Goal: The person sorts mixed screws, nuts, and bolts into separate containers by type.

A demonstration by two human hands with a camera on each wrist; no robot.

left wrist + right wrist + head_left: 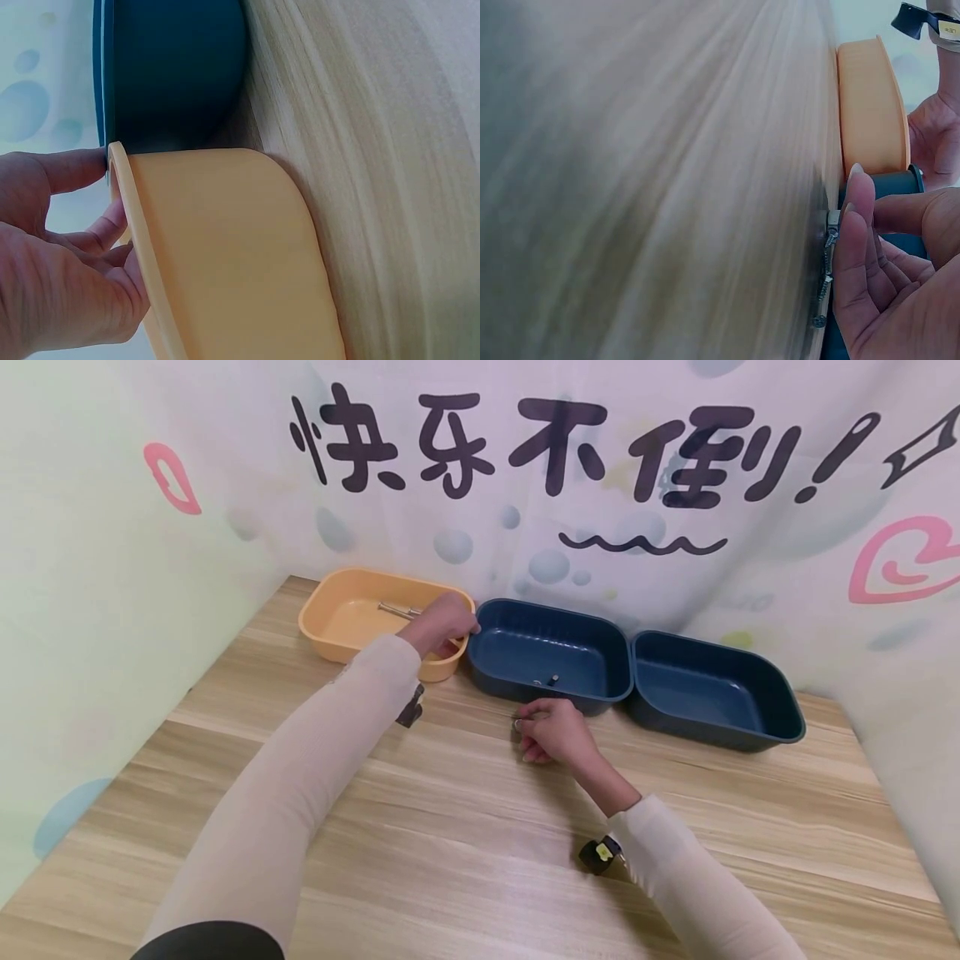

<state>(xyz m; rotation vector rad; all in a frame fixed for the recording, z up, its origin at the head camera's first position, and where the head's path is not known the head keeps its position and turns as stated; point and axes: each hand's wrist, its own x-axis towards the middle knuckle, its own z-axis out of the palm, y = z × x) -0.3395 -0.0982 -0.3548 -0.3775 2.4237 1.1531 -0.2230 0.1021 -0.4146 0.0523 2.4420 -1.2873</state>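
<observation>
In the head view my left hand [448, 617] is at the right end of the yellow bin [318, 622]. The left wrist view shows its thumb against the rim [139, 217] and its other fingers inside, gripping the edge; the fingertips are partly hidden. My right hand [555, 731] is low over the table in front of the middle blue bin [555, 610]. Its fingertips pinch a small silvery threaded screw [829, 255] close to the wood. Part of the screw is hidden by the fingers.
Long metal bolts [396, 610] lie in the yellow bin. A small metal piece [553, 679] sits in the middle blue bin near its front wall. A second blue bin [716, 731] stands to the right. Behind the bins hangs a printed cloth [480, 535].
</observation>
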